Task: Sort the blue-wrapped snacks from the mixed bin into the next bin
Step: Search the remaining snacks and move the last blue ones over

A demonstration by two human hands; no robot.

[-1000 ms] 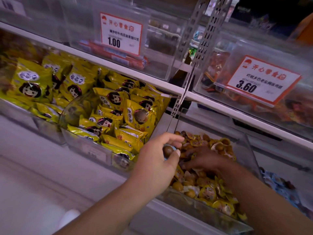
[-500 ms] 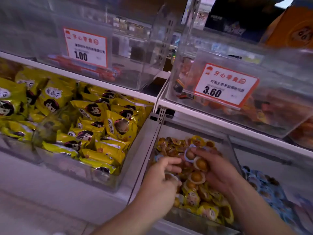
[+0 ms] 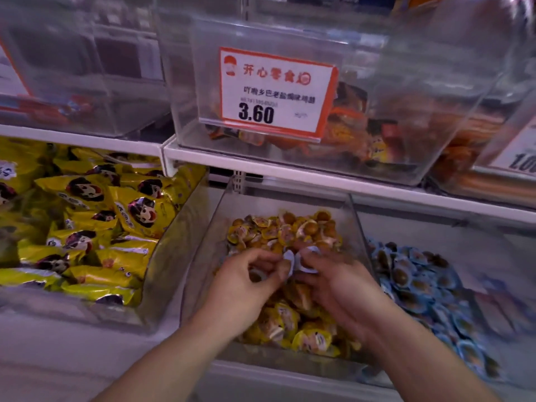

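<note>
Shop shelves carry clear bins: behind the fingers, an upper one holds orange packets behind a 3.60 price tag. Both hands work inside the mixed bin of yellow-wrapped snacks; the left hand and right hand each pinch a blue-wrapped snack in curled fingers. Right of them the next bin holds blue packets; left, a bin of yellow bags.

We face a white shelf under dim light. Above it stand clear boxes, one bearing a price tag; below it, at left, lie yellow packets.
</note>
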